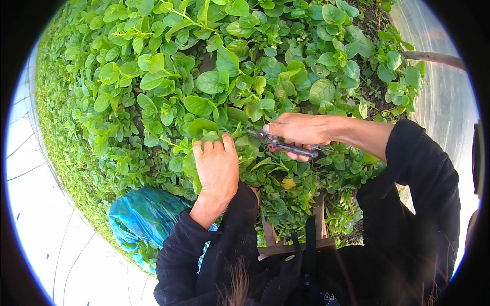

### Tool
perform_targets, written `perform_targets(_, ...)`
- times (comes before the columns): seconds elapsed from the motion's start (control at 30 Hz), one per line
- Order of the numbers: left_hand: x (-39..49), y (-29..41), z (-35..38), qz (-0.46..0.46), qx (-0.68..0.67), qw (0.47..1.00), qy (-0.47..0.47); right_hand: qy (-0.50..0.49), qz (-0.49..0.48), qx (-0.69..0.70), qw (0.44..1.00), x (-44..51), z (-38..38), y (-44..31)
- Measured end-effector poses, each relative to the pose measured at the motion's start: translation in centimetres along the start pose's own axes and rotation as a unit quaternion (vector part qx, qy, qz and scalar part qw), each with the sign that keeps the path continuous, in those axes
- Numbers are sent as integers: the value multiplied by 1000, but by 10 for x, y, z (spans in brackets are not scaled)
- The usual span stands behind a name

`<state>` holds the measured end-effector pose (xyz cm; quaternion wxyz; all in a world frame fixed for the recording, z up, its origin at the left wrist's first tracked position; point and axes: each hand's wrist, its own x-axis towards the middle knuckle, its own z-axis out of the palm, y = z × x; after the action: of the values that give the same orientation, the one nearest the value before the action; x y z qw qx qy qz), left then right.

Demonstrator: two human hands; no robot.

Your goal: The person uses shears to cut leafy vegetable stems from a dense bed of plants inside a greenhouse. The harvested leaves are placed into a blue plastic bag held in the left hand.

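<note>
My right hand (298,130) grips a pair of pruning shears (294,148) with dark handles, red trim and a coil spring. Their blades point left, into the foliage just beside my left hand; whether the blades touch a stem cannot be made out. My left hand (218,168) is curled, back up, around a bunch of green leaves (189,165), its fingertips partly sunk in the foliage. Broad-leaved green plants (201,106), resembling Malabar spinach, grow densely around both hands. A yellowed leaf (288,183) lies below the shears.
At lower left, a translucent blue plastic bag (149,214) holding green leaves sits beside my left forearm. A wooden frame (296,248) stands between my legs. Clear plastic sheeting (440,99) and a pole (434,57) border the bed on the right. Dark soil (377,91) shows between plants.
</note>
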<state>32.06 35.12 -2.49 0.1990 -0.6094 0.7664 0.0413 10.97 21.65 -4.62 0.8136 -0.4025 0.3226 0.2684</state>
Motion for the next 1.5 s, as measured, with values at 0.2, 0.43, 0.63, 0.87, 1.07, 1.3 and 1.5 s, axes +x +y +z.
perform_targets(0.2, -5, -1, -10, 1, -4, 1000, 8, 9, 9, -60, 998, -23, -9, 6)
perform_targets(0.43, 1, 9, -21, 14, -2, 1000, -6, 20, -5, -183, 983, -9, -1, 3)
perform_targets(0.63, 3, 4, -16, 97, -16, 995, -18, 57, -49, -323, 943, -2, -3, 5)
perform_targets(0.87, -1, -5, -5, 97, -62, 993, 17, 50, 1, -268, 962, -24, 6, -10)
perform_targets(1.07, -16, -17, -1, 109, -86, 990, 8, 59, -11, -162, 985, -33, -5, 1)
perform_targets(1.3, -9, -15, -1, 110, -57, 992, -4, -17, 2, -98, 995, 1, -2, -5)
perform_targets(1.5, -14, -15, -2, 113, -90, 989, 23, 37, 3, -118, 992, -14, 5, -24)
